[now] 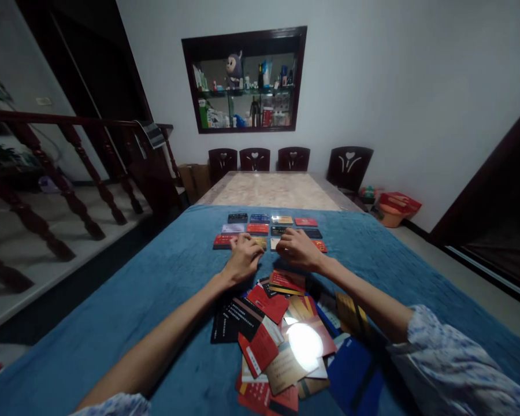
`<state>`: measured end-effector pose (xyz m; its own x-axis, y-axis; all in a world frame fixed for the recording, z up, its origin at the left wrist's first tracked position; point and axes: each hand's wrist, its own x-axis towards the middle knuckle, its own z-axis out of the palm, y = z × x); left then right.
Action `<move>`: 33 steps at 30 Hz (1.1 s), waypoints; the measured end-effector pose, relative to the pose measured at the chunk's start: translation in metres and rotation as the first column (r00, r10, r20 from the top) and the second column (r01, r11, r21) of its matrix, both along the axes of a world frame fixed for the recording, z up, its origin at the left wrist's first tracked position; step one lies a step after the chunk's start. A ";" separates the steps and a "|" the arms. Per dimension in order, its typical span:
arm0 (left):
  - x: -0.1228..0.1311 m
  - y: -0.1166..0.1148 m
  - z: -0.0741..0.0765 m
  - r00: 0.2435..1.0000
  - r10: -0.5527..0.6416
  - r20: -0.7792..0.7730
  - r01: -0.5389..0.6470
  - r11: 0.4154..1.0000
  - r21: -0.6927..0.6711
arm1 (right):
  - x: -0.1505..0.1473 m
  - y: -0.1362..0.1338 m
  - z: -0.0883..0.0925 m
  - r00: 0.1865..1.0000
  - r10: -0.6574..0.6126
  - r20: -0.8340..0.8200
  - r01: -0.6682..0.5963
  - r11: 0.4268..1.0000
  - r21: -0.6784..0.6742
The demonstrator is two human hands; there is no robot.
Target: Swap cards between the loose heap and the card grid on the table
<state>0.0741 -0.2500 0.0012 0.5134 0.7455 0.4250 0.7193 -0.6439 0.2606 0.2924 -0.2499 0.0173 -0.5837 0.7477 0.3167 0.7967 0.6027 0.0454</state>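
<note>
Small stacks of cards stand in three rows on the blue cloth, among them a red stack (305,222) and a dark blue one (260,218). My left hand (244,254) rests on the front row, its fingers spread over a gold stack (260,242) beside a red one (222,241). Over a white stack (274,244) in the same row is my right hand (298,248), fingers curled together; what they hold, if anything, is hidden. Nearer to me lies a loose heap of red, black, gold and blue cards (260,346), with glare on one.
Blue cloth (164,271) covers the near part of the table, and bare marble tabletop (268,188) lies beyond. Dark chairs (350,164) line the far end. A railing (82,202) runs at the left; an orange basket (392,211) stands at the right.
</note>
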 end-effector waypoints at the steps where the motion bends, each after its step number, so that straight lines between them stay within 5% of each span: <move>1: 0.003 -0.005 0.000 1.000 -0.007 0.001 0.007 1.000 -0.013 | 0.003 -0.005 -0.001 1.000 -0.008 -0.014 0.008 1.000 0.004; 15: 0.016 -0.026 -0.005 0.964 -0.253 -0.080 0.220 0.931 -0.291 | 0.029 -0.056 0.000 1.000 0.012 0.008 -0.009 0.971 -0.240; 33: 0.012 -0.019 -0.015 0.959 -0.280 -0.041 0.255 0.920 -0.299 | 0.032 -0.050 -0.007 0.995 0.094 0.032 -0.079 0.946 -0.314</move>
<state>0.0860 -0.2691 -0.0135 0.7345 0.6591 0.1615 0.5571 -0.7215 0.4113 0.3241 -0.2997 0.0103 -0.6590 0.7507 0.0474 0.7423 0.6592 -0.1204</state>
